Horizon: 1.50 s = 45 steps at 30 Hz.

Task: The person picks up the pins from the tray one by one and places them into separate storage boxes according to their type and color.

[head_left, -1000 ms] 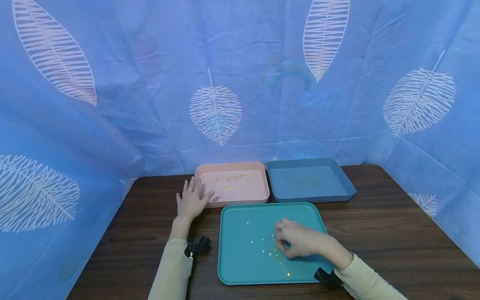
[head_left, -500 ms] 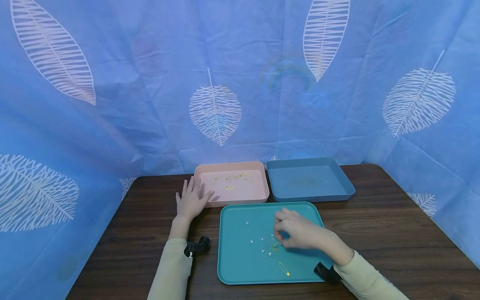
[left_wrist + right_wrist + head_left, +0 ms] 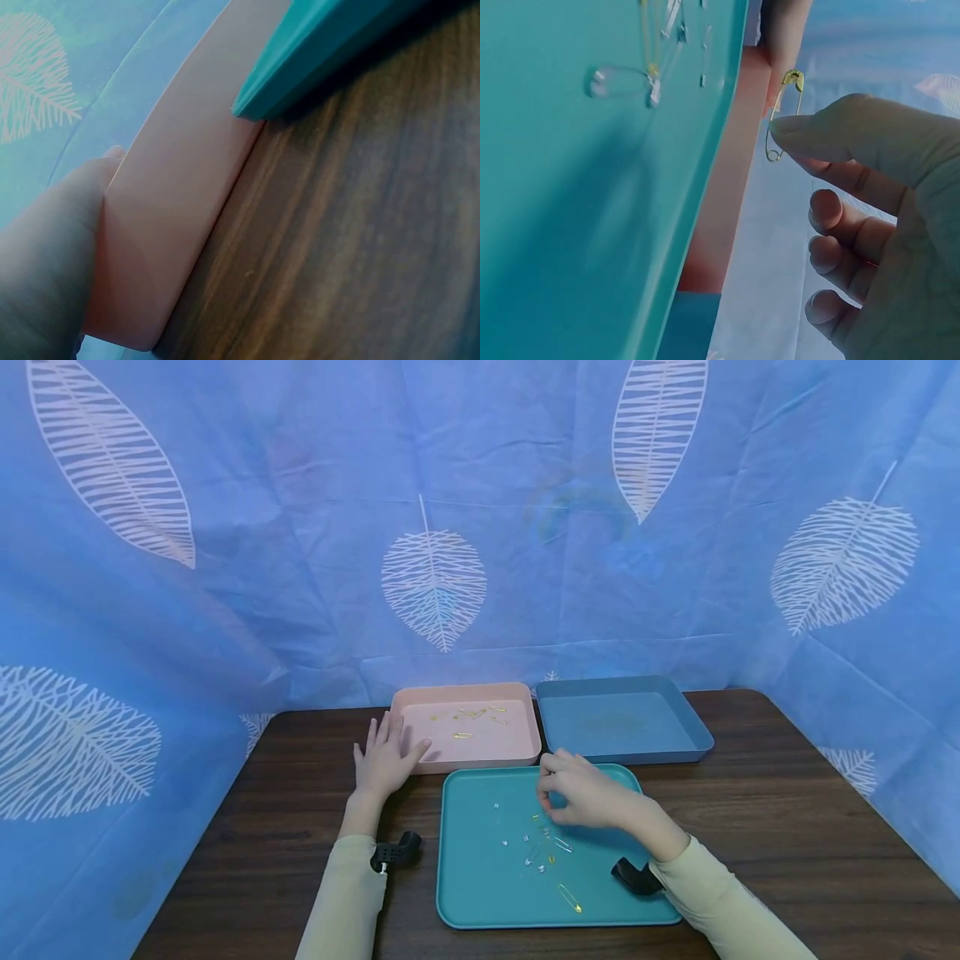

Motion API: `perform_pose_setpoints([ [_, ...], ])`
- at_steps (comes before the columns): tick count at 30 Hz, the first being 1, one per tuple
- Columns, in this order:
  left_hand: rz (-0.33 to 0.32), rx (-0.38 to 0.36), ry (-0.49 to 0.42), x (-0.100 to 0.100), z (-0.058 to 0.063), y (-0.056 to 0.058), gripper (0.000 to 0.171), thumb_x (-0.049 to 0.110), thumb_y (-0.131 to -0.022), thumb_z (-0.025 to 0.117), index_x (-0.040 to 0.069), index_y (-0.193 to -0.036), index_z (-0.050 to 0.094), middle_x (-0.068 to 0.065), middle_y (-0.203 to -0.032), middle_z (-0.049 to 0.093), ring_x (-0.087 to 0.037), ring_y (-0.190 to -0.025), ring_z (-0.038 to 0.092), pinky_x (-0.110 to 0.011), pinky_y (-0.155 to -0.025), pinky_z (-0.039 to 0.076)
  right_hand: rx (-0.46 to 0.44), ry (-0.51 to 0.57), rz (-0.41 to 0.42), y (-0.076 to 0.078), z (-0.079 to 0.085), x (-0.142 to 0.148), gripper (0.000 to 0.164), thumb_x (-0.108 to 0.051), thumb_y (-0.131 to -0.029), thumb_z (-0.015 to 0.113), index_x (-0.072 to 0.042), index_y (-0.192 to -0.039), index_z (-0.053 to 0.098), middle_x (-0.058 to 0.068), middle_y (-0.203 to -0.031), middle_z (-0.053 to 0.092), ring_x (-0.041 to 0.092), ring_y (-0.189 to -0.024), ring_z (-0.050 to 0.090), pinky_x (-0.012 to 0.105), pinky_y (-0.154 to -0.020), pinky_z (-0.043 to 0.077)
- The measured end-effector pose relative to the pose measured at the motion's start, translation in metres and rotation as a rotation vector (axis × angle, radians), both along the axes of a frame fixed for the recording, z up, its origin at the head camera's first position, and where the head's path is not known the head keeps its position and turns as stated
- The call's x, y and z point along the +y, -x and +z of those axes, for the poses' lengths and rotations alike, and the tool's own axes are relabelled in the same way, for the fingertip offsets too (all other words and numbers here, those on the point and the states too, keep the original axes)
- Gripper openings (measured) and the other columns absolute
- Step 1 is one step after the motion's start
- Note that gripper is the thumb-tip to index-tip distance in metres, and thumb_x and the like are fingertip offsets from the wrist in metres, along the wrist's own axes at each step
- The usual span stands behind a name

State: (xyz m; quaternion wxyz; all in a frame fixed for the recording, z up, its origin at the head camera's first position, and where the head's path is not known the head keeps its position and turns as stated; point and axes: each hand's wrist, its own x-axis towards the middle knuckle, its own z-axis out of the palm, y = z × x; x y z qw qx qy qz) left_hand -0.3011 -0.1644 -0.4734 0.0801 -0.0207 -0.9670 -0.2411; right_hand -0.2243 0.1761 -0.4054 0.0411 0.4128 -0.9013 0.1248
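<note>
My right hand (image 3: 588, 793) pinches a gold safety pin (image 3: 796, 79) between thumb and forefinger. In the right wrist view the pin hangs with its clasp upward, and the other fingers are bent. In the head view that hand is over the far part of the teal tray (image 3: 487, 897), where silver safety pins (image 3: 562, 844) and a gold open-looking safety pin (image 3: 570, 897) lie. My left hand (image 3: 381, 768) rests on the near left corner of the pink tray (image 3: 498, 755), its fingers spread and straight. Several gold safety pins (image 3: 462, 736) lie inside that tray.
A blue tray (image 3: 624, 727) stands right of the pink one, behind the teal tray. All of them are on a dark wooden table (image 3: 750, 827). A blue curtain with white leaf prints (image 3: 525, 568) hangs right behind the trays.
My right hand has lifted from among the pins and moved toward the far edge of the teal tray, carrying the gold safety pin. The left hand keeps its place on the pink tray.
</note>
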Motion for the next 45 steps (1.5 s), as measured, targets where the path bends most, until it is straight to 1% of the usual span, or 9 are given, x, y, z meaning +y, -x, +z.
perform_pose_setpoints([
  [6, -0.004, -0.006, 0.003, 0.002, 0.0, -0.001, 0.089, 0.071, -0.09, 0.045, 0.019, -0.157, 0.02, -0.011, -0.165, 0.012, -0.036, -0.153, 0.004, -0.074, -0.113, 0.006, 0.007, 0.015, -0.01, 0.011, 0.004, -0.002, 0.026, -0.013, -0.079, 0.077, -0.026, -0.069, 0.057, -0.002, -0.086, 0.05, 0.01, -0.081, 0.033, 0.026, -0.071, 0.028],
  [11, 0.012, 0.003, 0.017, 0.003, -0.001, 0.0, 0.089, 0.07, -0.09, 0.046, 0.019, -0.157, 0.021, -0.011, -0.165, 0.014, -0.036, -0.153, 0.005, -0.074, -0.113, 0.008, 0.031, 0.035, -0.01, 0.023, 0.007, -0.004, 0.025, -0.011, -0.08, 0.076, -0.025, -0.07, 0.058, -0.001, -0.084, 0.049, 0.011, -0.082, 0.033, 0.028, -0.073, 0.028],
  [17, 0.024, 0.002, 0.024, 0.002, 0.0, 0.0, 0.088, 0.069, -0.09, 0.048, 0.02, -0.157, 0.02, -0.01, -0.165, 0.015, -0.036, -0.153, 0.007, -0.074, -0.113, 0.008, 0.097, 0.074, 0.022, 0.038, 0.01, -0.011, 0.024, -0.008, -0.078, 0.076, -0.022, -0.071, 0.058, 0.001, -0.084, 0.05, 0.012, -0.079, 0.03, 0.028, -0.071, 0.026],
  [21, 0.019, -0.004, 0.019, 0.002, 0.0, 0.0, 0.088, 0.069, -0.09, 0.047, 0.02, -0.158, 0.019, -0.01, -0.165, 0.014, -0.036, -0.153, 0.006, -0.074, -0.113, 0.007, 0.134, 0.085, 0.007, 0.048, 0.011, -0.016, 0.023, -0.008, -0.078, 0.076, -0.021, -0.071, 0.058, 0.0, -0.084, 0.05, 0.012, -0.079, 0.031, 0.028, -0.071, 0.026],
  [26, 0.019, -0.009, 0.01, 0.002, 0.002, -0.001, 0.088, 0.068, -0.09, 0.048, 0.02, -0.157, 0.02, -0.01, -0.165, 0.014, -0.034, -0.153, 0.004, -0.073, -0.114, 0.007, 0.172, 0.107, -0.012, 0.061, 0.012, -0.022, 0.021, -0.008, -0.081, 0.074, -0.019, -0.072, 0.058, -0.001, -0.084, 0.048, 0.014, -0.079, 0.032, 0.029, -0.071, 0.027],
  [30, 0.022, -0.012, 0.011, 0.002, 0.001, -0.001, 0.088, 0.068, -0.09, 0.048, 0.02, -0.158, 0.019, -0.01, -0.165, 0.013, -0.035, -0.153, 0.004, -0.073, -0.114, 0.006, 0.2, 0.134, -0.001, 0.072, 0.011, -0.028, 0.022, -0.008, -0.083, 0.072, -0.019, -0.072, 0.057, 0.0, -0.086, 0.049, 0.015, -0.079, 0.032, 0.031, -0.071, 0.028],
  [34, 0.024, -0.016, 0.018, 0.001, 0.001, 0.0, 0.089, 0.069, -0.09, 0.047, 0.02, -0.158, 0.017, -0.01, -0.165, 0.013, -0.034, -0.153, 0.003, -0.073, -0.114, 0.006, 0.226, 0.154, 0.008, 0.082, 0.01, -0.034, 0.021, -0.006, -0.083, 0.071, -0.018, -0.072, 0.058, 0.0, -0.088, 0.048, 0.017, -0.081, 0.036, 0.033, -0.071, 0.03],
  [38, 0.022, -0.019, 0.016, 0.001, 0.001, 0.0, 0.088, 0.069, -0.09, 0.047, 0.021, -0.158, 0.017, -0.009, -0.166, 0.011, -0.034, -0.153, 0.003, -0.072, -0.114, 0.007, 0.237, 0.144, -0.008, 0.089, 0.009, -0.041, 0.019, -0.006, -0.084, 0.069, -0.017, -0.072, 0.058, 0.0, -0.087, 0.049, 0.019, -0.083, 0.04, 0.034, -0.071, 0.032],
  [45, 0.019, -0.015, 0.015, 0.002, 0.001, -0.001, 0.088, 0.068, -0.091, 0.047, 0.02, -0.158, 0.018, -0.009, -0.166, 0.01, -0.034, -0.153, 0.002, -0.072, -0.114, 0.006, 0.243, 0.107, -0.038, 0.1, 0.01, -0.053, 0.018, -0.008, -0.086, 0.07, -0.015, -0.073, 0.059, 0.002, -0.087, 0.051, 0.022, -0.087, 0.044, 0.038, -0.075, 0.036],
])
